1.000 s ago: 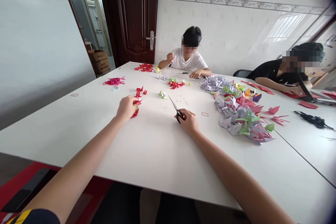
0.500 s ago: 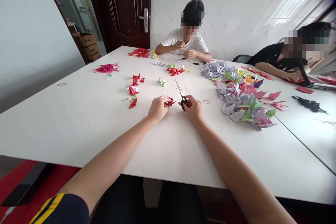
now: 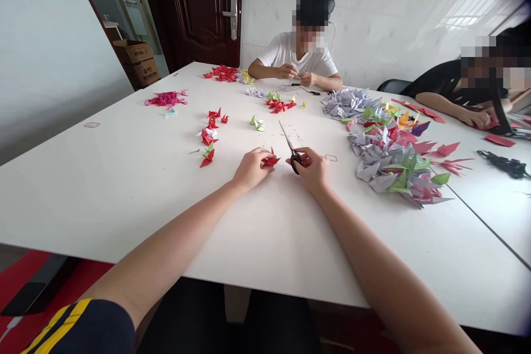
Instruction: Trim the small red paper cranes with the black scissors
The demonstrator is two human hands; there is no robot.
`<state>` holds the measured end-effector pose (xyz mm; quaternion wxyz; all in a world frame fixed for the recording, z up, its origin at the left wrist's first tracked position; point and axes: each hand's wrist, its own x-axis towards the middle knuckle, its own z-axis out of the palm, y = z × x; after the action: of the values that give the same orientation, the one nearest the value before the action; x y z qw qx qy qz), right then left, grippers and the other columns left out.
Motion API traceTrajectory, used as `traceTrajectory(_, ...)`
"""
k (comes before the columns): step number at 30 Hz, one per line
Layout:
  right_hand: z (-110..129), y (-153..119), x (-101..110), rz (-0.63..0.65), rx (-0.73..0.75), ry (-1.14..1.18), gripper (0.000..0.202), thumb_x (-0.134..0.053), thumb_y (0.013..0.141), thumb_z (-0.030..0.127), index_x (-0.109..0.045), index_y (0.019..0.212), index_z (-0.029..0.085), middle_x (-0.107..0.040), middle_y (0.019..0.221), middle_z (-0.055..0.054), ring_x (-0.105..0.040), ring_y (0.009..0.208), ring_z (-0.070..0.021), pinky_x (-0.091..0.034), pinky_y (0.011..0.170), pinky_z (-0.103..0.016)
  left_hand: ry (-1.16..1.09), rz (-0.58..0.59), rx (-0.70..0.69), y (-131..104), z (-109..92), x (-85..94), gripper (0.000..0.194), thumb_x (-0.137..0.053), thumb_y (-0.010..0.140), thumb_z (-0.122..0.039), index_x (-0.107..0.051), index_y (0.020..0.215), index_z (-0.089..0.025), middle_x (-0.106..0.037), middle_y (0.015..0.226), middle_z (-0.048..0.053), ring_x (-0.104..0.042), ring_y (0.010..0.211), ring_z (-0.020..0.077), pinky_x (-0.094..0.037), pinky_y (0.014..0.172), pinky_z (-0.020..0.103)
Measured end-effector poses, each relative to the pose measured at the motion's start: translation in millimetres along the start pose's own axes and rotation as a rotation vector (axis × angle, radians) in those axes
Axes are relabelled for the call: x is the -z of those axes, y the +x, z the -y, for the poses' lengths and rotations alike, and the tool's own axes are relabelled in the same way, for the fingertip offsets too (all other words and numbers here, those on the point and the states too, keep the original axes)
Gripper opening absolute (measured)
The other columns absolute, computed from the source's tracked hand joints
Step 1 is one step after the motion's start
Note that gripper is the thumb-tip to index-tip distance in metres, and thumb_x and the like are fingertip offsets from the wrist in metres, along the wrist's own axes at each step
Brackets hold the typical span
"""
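Pinched in the fingers of my left hand (image 3: pixel 251 170) is a red paper crane (image 3: pixel 271 161), just above the white table (image 3: pixel 265 232). My right hand (image 3: pixel 314 172) grips black-handled scissors (image 3: pixel 295 160), whose blades look closed and point forward, away from me. The crane and the scissors are a small gap apart. Beyond them lie a green and white crane (image 3: pixel 258 123) and tiny red scraps (image 3: pixel 297 136). To the left runs a short line of red, white and green cranes (image 3: pixel 210 135).
A large heap of grey, pink and green cranes (image 3: pixel 394 163) lies to the right. Farther off are red cranes (image 3: pixel 280 104) and a magenta tangle (image 3: pixel 166 99). One person (image 3: pixel 305 55) sits opposite; another (image 3: pixel 452 86) sits at the right. Black cord (image 3: pixel 504 165) lies near the right edge.
The view has shifted slightly. The red crane in my left hand has turned and shows more, with a point upward. My right hand and the scissors have moved slightly right, away from it.
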<state>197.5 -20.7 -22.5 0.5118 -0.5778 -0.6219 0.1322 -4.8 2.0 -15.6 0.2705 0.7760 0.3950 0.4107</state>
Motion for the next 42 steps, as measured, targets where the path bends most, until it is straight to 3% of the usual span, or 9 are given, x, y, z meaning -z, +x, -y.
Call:
traceTrajectory(4, 5, -2, -3, 0.041, 0.022, -0.018, 0.031, -0.072, 0.073, 0.045, -0.071, 0.093, 0.021, -0.056, 0.064, 0.001, -0.042, 0.054, -0.0118, -0.038, 0.054, -0.025, -0.011, 0.019, -0.01, -2, -7, 2.0, 0.031, -0.077, 0.075, -0.019, -0.073, 0.105, -0.02, -0.069, 0.115, 0.008, -0.067, 0.105, 0.0207, -0.056, 0.092, 0.032)
traceTrajectory(7, 8, -6, -5, 0.063, 0.043, -0.042, 0.029, -0.07, 0.075, 0.044, -0.071, 0.094, 0.022, -0.056, 0.065, 0.001, -0.044, 0.056, -0.0128, -0.039, 0.056, -0.026, -0.034, 0.059, -0.004, -4, -9, 1.8, 0.026, -0.073, 0.081, -0.026, -0.072, 0.106, -0.02, -0.068, 0.115, 0.009, -0.067, 0.103, 0.0202, -0.058, 0.088, 0.031)
traceTrajectory(11, 10, -9, -7, 0.107, 0.086, -0.067, 0.025, -0.066, 0.075, 0.036, -0.072, 0.095, 0.022, -0.054, 0.063, 0.002, -0.044, 0.057, -0.0127, -0.038, 0.057, -0.025, 0.014, 0.05, 0.036, -5, -7, 0.6, 0.023, -0.066, 0.083, -0.019, -0.072, 0.105, -0.019, -0.068, 0.112, 0.009, -0.067, 0.098, 0.0196, -0.058, 0.084, 0.03)
traceTrajectory(19, 11, -9, -7, 0.126, 0.065, -0.058, 0.025, -0.067, 0.071, 0.034, -0.072, 0.093, 0.022, -0.05, 0.062, 0.004, -0.043, 0.056, -0.0117, -0.037, 0.057, -0.025, 0.081, 0.089, -0.03, -4, -6, 0.8, 0.024, -0.06, 0.08, -0.008, -0.072, 0.096, -0.021, -0.073, 0.1, 0.005, -0.067, 0.094, 0.0195, -0.054, 0.089, 0.033)
traceTrajectory(27, 9, -8, -8, 0.133, 0.064, -0.064, 0.025, -0.067, 0.072, 0.034, -0.072, 0.094, 0.023, -0.052, 0.063, 0.003, -0.043, 0.055, -0.0117, -0.037, 0.056, -0.025, -0.024, 0.055, 0.031, -3, -4, 0.2, 0.022, -0.063, 0.08, -0.011, -0.073, 0.097, -0.02, -0.074, 0.099, 0.006, -0.07, 0.091, 0.0184, -0.056, 0.083, 0.03)
traceTrajectory(34, 11, -8, -7, 0.129, 0.029, -0.062, 0.03, -0.072, 0.074, 0.044, -0.072, 0.095, 0.023, -0.055, 0.064, 0.002, -0.044, 0.055, -0.0122, -0.037, 0.055, -0.025, -0.098, -0.006, 0.065, -1, -7, 3.7, 0.014, -0.065, 0.084, -0.021, -0.074, 0.095, -0.02, -0.076, 0.098, 0.005, -0.069, 0.09, 0.0176, -0.055, 0.083, 0.029)
traceTrajectory(42, 10, -9, -9, 0.162, 0.068, -0.053, 0.027, -0.07, 0.075, 0.039, -0.072, 0.096, 0.023, -0.053, 0.063, 0.003, -0.043, 0.055, -0.0117, -0.036, 0.055, -0.025, -0.096, 0.033, 0.084, -1, -6, 2.5, 0.014, -0.062, 0.083, -0.018, -0.075, 0.09, -0.02, -0.077, 0.096, 0.004, -0.069, 0.09, 0.0178, -0.054, 0.084, 0.03)
